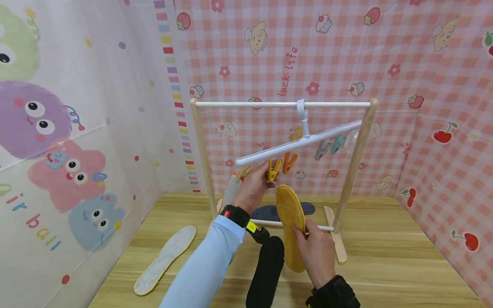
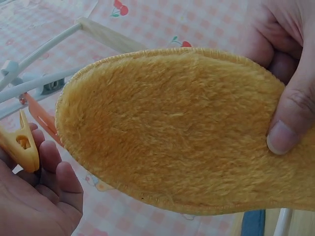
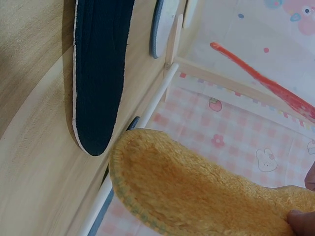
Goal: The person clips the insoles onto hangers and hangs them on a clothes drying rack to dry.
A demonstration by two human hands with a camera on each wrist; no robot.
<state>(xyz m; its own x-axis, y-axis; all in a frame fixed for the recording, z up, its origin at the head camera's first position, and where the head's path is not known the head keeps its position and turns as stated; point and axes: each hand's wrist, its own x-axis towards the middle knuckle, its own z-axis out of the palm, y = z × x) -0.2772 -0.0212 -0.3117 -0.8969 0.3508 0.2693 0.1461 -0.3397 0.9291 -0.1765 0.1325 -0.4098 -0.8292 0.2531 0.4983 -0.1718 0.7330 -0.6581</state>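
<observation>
My right hand [image 1: 317, 254] pinches a fuzzy yellow insole [image 1: 289, 226] by its edge, thumb on the plush face. The insole stands upright in front of the rack, its rounded end just below the clips. My left hand [image 1: 252, 186] is under the low end of a tilted white hanger [image 1: 300, 142], its fingers curled at a yellow clothespin [image 1: 274, 170]. In the left wrist view the yellow clothespin [image 2: 22, 147] lies against those fingers, apart from the insole; the thumb is mostly hidden. Beside it hangs an orange clothespin [image 1: 289, 163].
The hanger hooks over a rack's white bar [image 1: 246, 104]. Grey [image 1: 322, 149] and teal [image 1: 339, 144] clothespins hang right. Behind my left hand, a tan clothespin [image 1: 243, 172] is by a pale orange-edged insole [image 1: 231, 190]. Grey [image 1: 165, 260], black [image 1: 265, 273] and dark blue [image 1: 265, 212] insoles lie below.
</observation>
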